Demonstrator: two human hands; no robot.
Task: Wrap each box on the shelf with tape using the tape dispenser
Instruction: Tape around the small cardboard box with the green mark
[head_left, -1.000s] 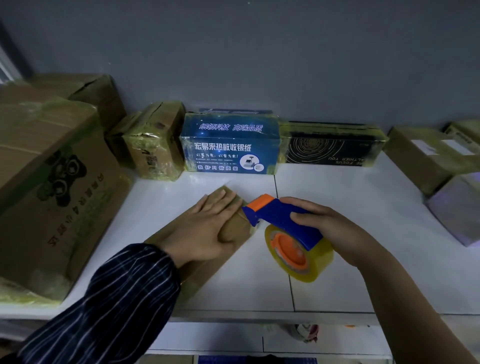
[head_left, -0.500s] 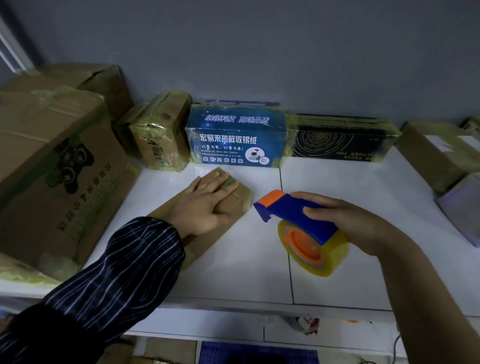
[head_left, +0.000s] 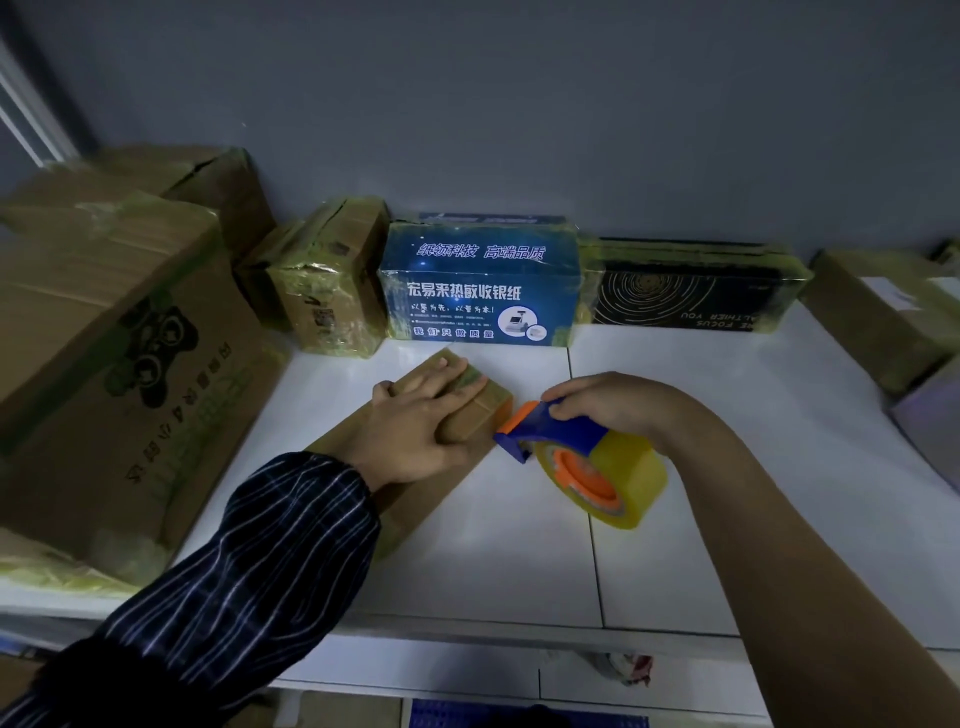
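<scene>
Left hand (head_left: 415, 423) is lying flat, fingers straight, on the closed brown box (head_left: 478, 421) on the white shelf (head_left: 701, 467). Right hand (head_left: 615, 402) is gripping the blue tape dispenser (head_left: 563, 441), its orange tip sitting at the box's edge.

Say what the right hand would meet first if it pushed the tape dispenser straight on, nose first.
Probably the flat brown box, at its far end beside the left hand; the tape dispenser looks almost touching it, though depth is unclear.
</scene>
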